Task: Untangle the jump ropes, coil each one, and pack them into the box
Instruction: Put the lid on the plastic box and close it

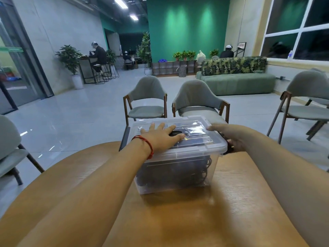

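Note:
A clear plastic box stands on the wooden table, with its clear lid in place. Dark coiled jump ropes show through the box wall. My left hand lies flat on the lid with fingers spread, a red string around its wrist. My right hand is at the box's right end, thumb on the lid's corner and fingers curled down around the dark side latch.
Two grey padded chairs stand just beyond the table. Another chair is at the right and one at the left. A green sofa and several seated people are far back.

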Demonstrator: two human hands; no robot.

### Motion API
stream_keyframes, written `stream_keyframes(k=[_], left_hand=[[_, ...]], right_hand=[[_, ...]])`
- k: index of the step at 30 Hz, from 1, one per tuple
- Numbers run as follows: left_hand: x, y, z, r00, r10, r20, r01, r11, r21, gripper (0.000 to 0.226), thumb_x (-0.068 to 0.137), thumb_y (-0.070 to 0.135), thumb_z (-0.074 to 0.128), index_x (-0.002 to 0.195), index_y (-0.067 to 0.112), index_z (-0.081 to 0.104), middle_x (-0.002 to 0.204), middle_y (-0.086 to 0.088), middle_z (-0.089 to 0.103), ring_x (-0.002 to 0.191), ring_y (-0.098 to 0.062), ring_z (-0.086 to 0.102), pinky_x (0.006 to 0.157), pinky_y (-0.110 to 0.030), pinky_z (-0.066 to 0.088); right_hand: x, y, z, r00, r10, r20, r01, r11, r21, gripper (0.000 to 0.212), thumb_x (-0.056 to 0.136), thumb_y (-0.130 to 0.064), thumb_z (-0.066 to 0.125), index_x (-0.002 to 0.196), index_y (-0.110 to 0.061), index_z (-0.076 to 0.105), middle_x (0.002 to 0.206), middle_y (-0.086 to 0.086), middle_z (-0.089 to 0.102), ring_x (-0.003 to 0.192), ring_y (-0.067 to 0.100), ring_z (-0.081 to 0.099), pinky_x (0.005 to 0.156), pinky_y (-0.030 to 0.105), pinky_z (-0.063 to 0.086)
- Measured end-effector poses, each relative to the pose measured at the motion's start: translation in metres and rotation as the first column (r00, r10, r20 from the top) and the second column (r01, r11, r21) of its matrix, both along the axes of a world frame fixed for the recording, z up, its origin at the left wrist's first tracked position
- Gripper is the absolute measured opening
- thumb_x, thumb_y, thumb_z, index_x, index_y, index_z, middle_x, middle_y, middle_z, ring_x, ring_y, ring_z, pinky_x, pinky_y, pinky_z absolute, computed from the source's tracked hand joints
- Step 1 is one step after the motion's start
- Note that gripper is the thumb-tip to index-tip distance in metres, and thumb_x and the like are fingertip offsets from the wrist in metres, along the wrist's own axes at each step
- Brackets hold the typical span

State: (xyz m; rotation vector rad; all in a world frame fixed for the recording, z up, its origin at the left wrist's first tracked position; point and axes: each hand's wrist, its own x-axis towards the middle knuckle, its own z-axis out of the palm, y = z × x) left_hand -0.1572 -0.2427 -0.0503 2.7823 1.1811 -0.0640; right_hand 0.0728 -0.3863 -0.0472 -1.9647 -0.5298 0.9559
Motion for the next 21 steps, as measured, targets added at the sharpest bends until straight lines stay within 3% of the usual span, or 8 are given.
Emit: stream_keyframes(k=[3, 6, 8, 12, 14, 16, 19, 21], left_hand=[[0.000, 0.001, -0.002, 1.000, -0.004, -0.003, 0.004, 1.000, 0.009, 0.087, 0.090, 0.092, 0.013, 0.167, 0.051, 0.007, 0.179, 0.001, 0.000, 0.165, -0.036, -0.004, 0.126, -0.072, -0.003], [0.001, 0.002, -0.003, 1.000, -0.006, -0.006, 0.006, 1.000, 0.015, 0.087, 0.091, 0.092, 0.012, 0.167, 0.050, 0.007, 0.179, 0.001, 0.001, 0.165, -0.036, -0.003, 0.126, -0.072, -0.002], [0.001, 0.002, -0.003, 1.000, -0.008, -0.010, 0.008, 1.000, 0.023, 0.087, 0.091, 0.092, 0.011, 0.167, 0.049, 0.008, 0.179, 0.001, 0.002, 0.165, -0.036, -0.002, 0.126, -0.072, -0.002], [0.000, 0.002, -0.002, 1.000, -0.003, 0.002, 0.003, 0.999, 0.032, 0.087, 0.091, 0.092, 0.012, 0.167, 0.049, 0.009, 0.179, 0.001, 0.003, 0.165, -0.036, -0.001, 0.126, -0.073, 0.000], [0.002, 0.004, -0.002, 1.000, -0.004, -0.001, 0.004, 1.000, 0.024, 0.089, 0.090, 0.093, 0.012, 0.167, 0.048, 0.010, 0.179, 0.000, 0.005, 0.164, -0.037, 0.002, 0.126, -0.073, 0.005], [0.004, 0.009, 0.001, 1.000, -0.021, 0.005, 0.021, 1.000, 0.012, 0.095, 0.085, 0.098, 0.014, 0.166, 0.048, 0.015, 0.178, -0.001, 0.014, 0.163, -0.038, 0.013, 0.126, -0.071, 0.013], [-0.003, 0.019, 0.014, 0.991, -0.123, 0.051, 0.121, 0.992, 0.044, 0.097, 0.082, 0.101, 0.027, 0.163, 0.046, 0.030, 0.170, -0.001, 0.035, 0.154, -0.034, 0.034, 0.124, -0.063, 0.030], [-0.012, 0.024, 0.018, 0.971, -0.230, 0.058, 0.228, 0.973, 0.037, 0.087, 0.090, 0.092, 0.037, 0.163, 0.046, 0.030, 0.172, 0.002, 0.029, 0.159, -0.030, 0.025, 0.126, -0.061, 0.024]], right_hand=[[-0.012, 0.006, 0.009, 0.964, -0.021, 0.264, 0.024, 1.000, -0.006, 0.052, 0.089, -0.039, 0.085, 0.123, -0.009, 0.058, 0.101, 0.015, 0.066, 0.083, 0.034, 0.072, 0.065, 0.041, 0.063], [-0.015, 0.011, 0.007, 0.906, -0.028, 0.423, 0.047, 0.998, -0.034, 0.051, 0.089, -0.043, 0.078, 0.118, -0.006, 0.058, 0.102, 0.016, 0.065, 0.091, 0.035, 0.071, 0.088, 0.048, 0.064], [-0.017, 0.012, 0.004, 0.877, -0.004, 0.480, 0.035, 0.998, -0.056, 0.044, 0.093, -0.043, 0.072, 0.112, -0.007, 0.059, 0.096, 0.013, 0.063, 0.092, 0.033, 0.069, 0.090, 0.047, 0.062], [-0.015, 0.018, 0.005, 0.630, 0.194, 0.752, -0.037, 0.975, -0.220, 0.035, 0.105, -0.040, 0.055, 0.111, -0.007, 0.066, 0.090, 0.007, 0.063, 0.086, 0.027, 0.065, 0.080, 0.041, 0.057], [-0.011, 0.023, 0.008, 0.625, 0.265, 0.734, -0.085, 0.958, -0.273, 0.036, 0.107, -0.032, 0.050, 0.115, -0.002, 0.069, 0.095, 0.010, 0.064, 0.093, 0.029, 0.063, 0.085, 0.042, 0.055], [-0.007, 0.022, 0.008, 0.723, 0.259, 0.641, -0.125, 0.961, -0.248, 0.038, 0.106, -0.029, 0.052, 0.122, 0.001, 0.068, 0.103, 0.013, 0.062, 0.096, 0.029, 0.058, 0.087, 0.042, 0.051], [-0.020, 0.005, 0.002, 0.918, 0.086, 0.386, -0.079, 0.996, -0.033, 0.031, 0.102, -0.035, 0.060, 0.126, -0.015, 0.062, 0.110, 0.009, 0.062, 0.095, 0.030, 0.066, 0.074, 0.042, 0.063], [-0.036, -0.014, -0.010, 0.981, -0.049, 0.188, 0.018, 0.987, 0.161, 0.032, 0.100, -0.040, 0.067, 0.126, -0.028, 0.055, 0.115, 0.007, 0.059, 0.097, 0.029, 0.064, 0.068, 0.040, 0.063]])
